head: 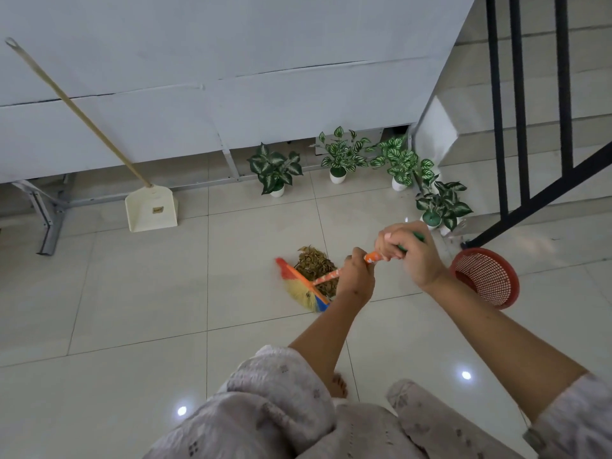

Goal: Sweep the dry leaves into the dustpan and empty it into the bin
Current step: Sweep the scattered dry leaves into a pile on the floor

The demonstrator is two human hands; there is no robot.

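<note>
Both hands grip the broom (326, 278) handle. The left hand (356, 276) is lower on the orange patterned shaft, fingers wrapped around it. The right hand (409, 251) is higher, fingers curled closed around the green upper section. The broom head, orange-edged with yellowish bristles and a blue corner, rests on the tiled floor (132, 309) against the near-left side of the dry leaves (314, 265). The leaves form one compact brown-olive heap at centre; individual leaves appear curled, though detail is soft. The cream dustpan (152, 208) with its long wooden handle stands far left, well apart from the heap. The red mesh bin (486, 276) lies tilted at right, near the right wrist.
</note>
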